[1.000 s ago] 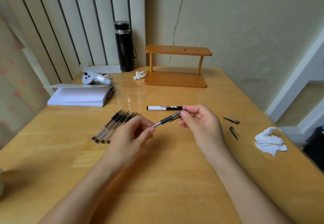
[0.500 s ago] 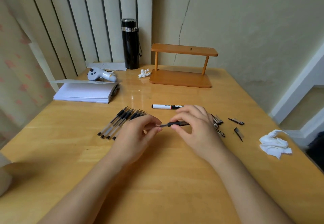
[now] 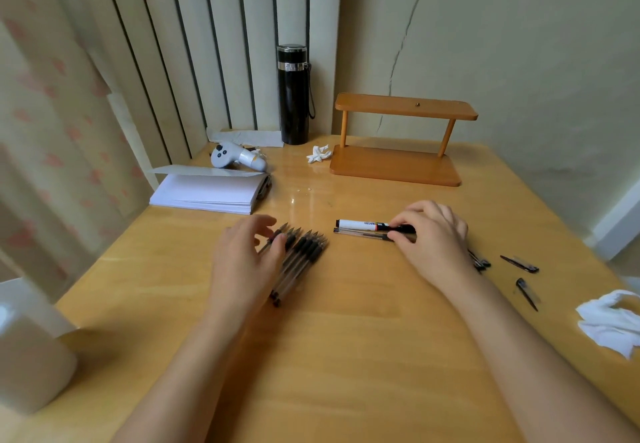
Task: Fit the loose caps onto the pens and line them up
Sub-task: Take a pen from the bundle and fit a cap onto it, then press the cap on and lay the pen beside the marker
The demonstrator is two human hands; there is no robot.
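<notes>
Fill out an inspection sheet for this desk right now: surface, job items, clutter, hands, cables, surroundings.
Surface: wooden table, glossy, no spills seen.
Job's things: bundle of uncapped pens lying side by side left of centre; capped pen lying beside the white marker; loose caps scattered on the right.
Clutter: paper stack, white controller, black flask, wooden shelf, crumpled tissues, white object at the left edge, cropped.
Grippers: left hand over the bundle, fingertips on one pen; right hand in a pinch grip on the capped pen's end.
Cables: nothing seen.
Surroundings: striped curtain behind, cracked wall.
</notes>
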